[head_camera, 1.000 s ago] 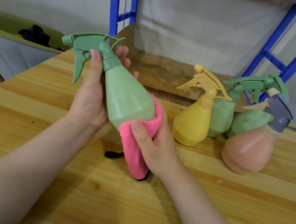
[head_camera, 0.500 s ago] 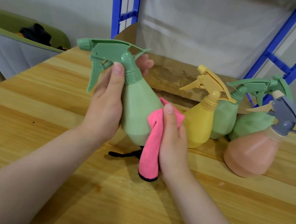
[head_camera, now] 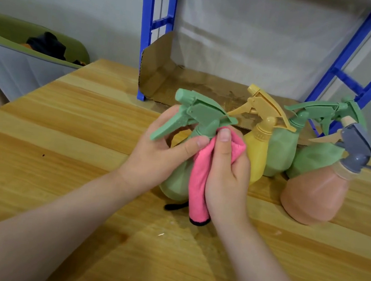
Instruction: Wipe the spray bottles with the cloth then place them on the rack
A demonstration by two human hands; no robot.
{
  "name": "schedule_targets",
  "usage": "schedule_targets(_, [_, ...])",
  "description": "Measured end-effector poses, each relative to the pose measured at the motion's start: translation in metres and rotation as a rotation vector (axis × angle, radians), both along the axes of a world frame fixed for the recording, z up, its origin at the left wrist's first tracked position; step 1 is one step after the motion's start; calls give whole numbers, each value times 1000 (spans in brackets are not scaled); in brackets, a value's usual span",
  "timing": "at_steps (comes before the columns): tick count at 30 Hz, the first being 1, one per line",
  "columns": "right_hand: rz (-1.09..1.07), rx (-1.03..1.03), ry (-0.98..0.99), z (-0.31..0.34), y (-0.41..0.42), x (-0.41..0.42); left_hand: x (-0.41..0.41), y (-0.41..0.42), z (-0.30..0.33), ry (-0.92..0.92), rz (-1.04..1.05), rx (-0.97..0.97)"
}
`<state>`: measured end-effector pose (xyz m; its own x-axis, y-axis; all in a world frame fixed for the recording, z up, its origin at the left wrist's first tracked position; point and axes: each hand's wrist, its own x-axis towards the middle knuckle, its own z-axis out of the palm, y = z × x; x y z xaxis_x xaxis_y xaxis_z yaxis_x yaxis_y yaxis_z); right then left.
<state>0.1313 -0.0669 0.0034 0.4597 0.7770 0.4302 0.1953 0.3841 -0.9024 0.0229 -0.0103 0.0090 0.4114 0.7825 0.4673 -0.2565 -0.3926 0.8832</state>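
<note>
Beside a yellow bottle (head_camera: 255, 155), two green bottles (head_camera: 280, 154) and a peach bottle (head_camera: 316, 193) before the blue rack (head_camera: 150, 39), the left hand (head_camera: 160, 158) grips a smooth pear-shaped green spray bottle (head_camera: 177, 182) over the wooden table (head_camera: 58, 145), right hand (head_camera: 227, 178) fingers (head_camera: 223, 143) pressing a fuzzy pink cloth (head_camera: 200, 181) round its neck.

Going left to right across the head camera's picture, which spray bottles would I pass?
Green bottle held in the hands → yellow bottle → green bottle behind it → peach bottle with the grey trigger.
</note>
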Motion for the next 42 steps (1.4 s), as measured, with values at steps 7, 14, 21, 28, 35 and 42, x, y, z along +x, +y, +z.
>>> schedule_targets(7, [-31,9,9,2,1,0,5,0,3,110,76,64])
schedule_targets(14, [-124,143,-2,7,-2,0,6,2,0,84,-37,-120])
schedule_targets(21, [-157,243,-85,16,-2,6,5,-3,-6,184,36,-69])
schedule_targets(28, [-148,405,-246,30,-11,14,1,-5,9,271,130,452])
schedule_targets(35, [-190,221,-651,33,-15,27,1,-2,0,307,17,545])
schedule_targets(42, [-224,195,-783,35,-18,30,-5,0,9,244,-168,353])
